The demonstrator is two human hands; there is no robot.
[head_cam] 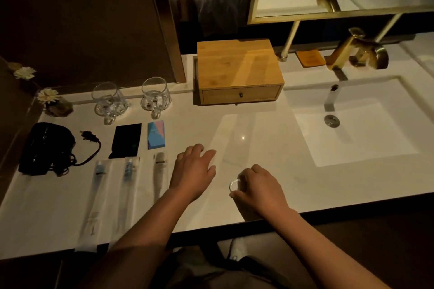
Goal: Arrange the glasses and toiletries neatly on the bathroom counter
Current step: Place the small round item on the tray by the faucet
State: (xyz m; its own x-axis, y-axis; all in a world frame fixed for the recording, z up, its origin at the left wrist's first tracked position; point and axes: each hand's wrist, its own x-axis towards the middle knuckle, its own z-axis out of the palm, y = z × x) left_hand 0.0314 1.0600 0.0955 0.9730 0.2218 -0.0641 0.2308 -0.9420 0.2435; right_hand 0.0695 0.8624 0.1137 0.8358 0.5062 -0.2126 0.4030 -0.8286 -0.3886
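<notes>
Two clear glass mugs stand at the back of the white counter (258, 138): the left glass (108, 101) and the right glass (156, 97). In front of them lie a black packet (126, 139) and a blue-and-pink box (156, 135). Three long clear-wrapped toiletry packs (128, 185) lie side by side near the front edge. My left hand (193, 171) hovers palm down beside the rightmost pack (160, 171), holding nothing. My right hand (256, 190) is closed around a small clear object (234, 186) close to the counter's front edge.
A black hair dryer (44, 148) with its cord (90, 145) lies at the far left. A wooden drawer box (237, 70) stands at the back centre. The sink basin (352, 124) with a gold tap (357, 50) fills the right side. Small flowers (48, 96) sit at the back left.
</notes>
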